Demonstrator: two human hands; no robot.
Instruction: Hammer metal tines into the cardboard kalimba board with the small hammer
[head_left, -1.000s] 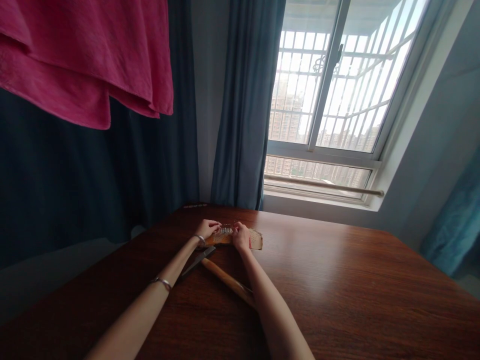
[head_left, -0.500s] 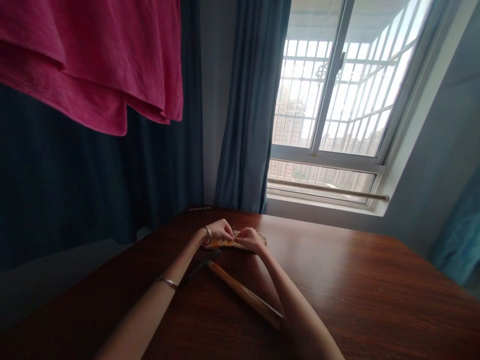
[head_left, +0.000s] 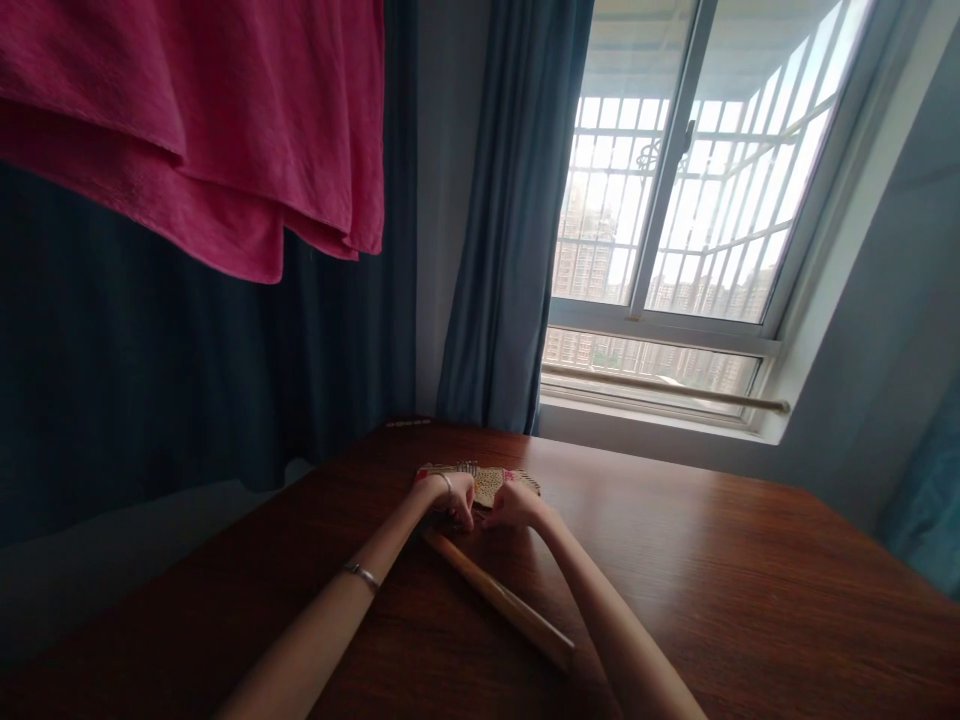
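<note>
A flat, beige piece with a dotted pattern [head_left: 488, 483] lies on the table, with red patches and dark slanted marks along its right end. My left hand [head_left: 453, 497], bracelet at the wrist, is at its near left edge with fingers curled closed. Close by, my right hand [head_left: 511, 504] is pinched at the near right edge. Whatever sits between either hand's fingers is too small to make out. A few thin dark prongs [head_left: 467, 467] show just behind the left hand. Nearer to me, a wooden stick [head_left: 499, 597] lies slantwise between my forearms.
The brown wooden table [head_left: 720, 600] reaches to the wall below a barred window [head_left: 675, 210]. Blue curtains [head_left: 491, 220] hang behind it, and a pink cloth [head_left: 247, 140] hangs at upper left. A row of small pale objects [head_left: 409, 423] lies at the far left corner.
Both hands have come down toward me, off the middle of the patterned piece, exposing more of it. They are slightly farther apart. A dark tool beside the stick no longer shows.
</note>
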